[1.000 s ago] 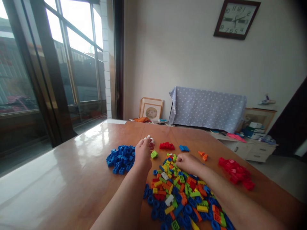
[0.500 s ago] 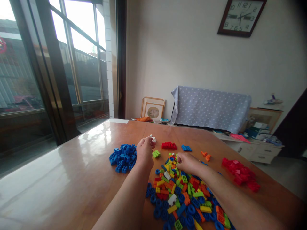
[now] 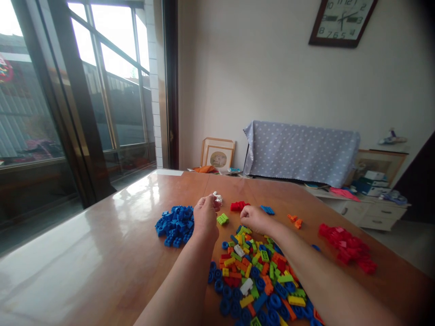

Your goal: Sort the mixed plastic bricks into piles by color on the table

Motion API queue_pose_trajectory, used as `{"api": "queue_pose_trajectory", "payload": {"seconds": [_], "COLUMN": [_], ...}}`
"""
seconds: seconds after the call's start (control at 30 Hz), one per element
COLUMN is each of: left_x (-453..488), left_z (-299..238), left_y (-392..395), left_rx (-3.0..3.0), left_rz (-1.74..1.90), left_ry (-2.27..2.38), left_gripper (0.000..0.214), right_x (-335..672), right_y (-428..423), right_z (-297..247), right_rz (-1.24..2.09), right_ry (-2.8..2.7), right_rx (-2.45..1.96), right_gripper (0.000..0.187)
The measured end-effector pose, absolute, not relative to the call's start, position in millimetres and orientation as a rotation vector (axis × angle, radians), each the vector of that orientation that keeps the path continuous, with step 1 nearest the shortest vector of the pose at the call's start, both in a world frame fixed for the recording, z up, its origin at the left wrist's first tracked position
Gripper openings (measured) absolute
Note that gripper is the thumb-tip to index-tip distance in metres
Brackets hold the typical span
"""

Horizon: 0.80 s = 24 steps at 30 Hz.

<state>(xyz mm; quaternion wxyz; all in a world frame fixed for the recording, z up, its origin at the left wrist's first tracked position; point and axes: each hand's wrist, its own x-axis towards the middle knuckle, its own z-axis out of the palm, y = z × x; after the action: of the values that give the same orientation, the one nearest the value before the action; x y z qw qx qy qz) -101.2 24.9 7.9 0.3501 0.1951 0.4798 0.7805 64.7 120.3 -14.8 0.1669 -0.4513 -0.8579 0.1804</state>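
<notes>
My left hand (image 3: 206, 212) is closed, its fingers curled beside a small group of white pieces (image 3: 218, 198); what lies between its fingertips is hidden. My right hand (image 3: 255, 219) is closed too, held over the far end of a mixed pile of toy building bricks (image 3: 247, 286), with its fingertips hidden from view. Between the two hands lie lime green bricks (image 3: 222, 219). Just beyond my right hand is a row of red bricks (image 3: 239, 206). A heap of blue bricks (image 3: 175, 225) sits left of my left hand.
On the brown table (image 3: 112, 253) there are also blue bricks (image 3: 267, 210), orange bricks (image 3: 295, 221) and a heap of red pieces (image 3: 348, 248) at the right. Behind the table stand a cloth-covered object (image 3: 302, 151) and a white cabinet (image 3: 369, 213).
My right hand has moved left and slightly up, toward the red row and the green bricks. My left hand stays almost where it was. The view has shifted slightly.
</notes>
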Motion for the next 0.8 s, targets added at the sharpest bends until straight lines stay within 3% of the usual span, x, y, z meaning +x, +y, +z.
{"api": "queue_pose_trajectory", "payload": {"seconds": [0.43,0.8], "left_x": [-104,-102], "left_z": [4,3], "left_y": [28,28], "left_rx": [0.494,0.507], "left_rz": [2.032,2.026], "left_ry": [1.256,1.232], "left_gripper": [0.031,0.028], "right_x": [14,16], "right_y": [155,138], "right_z": [-27,-25], "right_rz": [0.596,0.719], "right_ry": [-2.471,-2.419], "right_rx": [-1.401,-1.389], "right_gripper": [0.014,0.031]}}
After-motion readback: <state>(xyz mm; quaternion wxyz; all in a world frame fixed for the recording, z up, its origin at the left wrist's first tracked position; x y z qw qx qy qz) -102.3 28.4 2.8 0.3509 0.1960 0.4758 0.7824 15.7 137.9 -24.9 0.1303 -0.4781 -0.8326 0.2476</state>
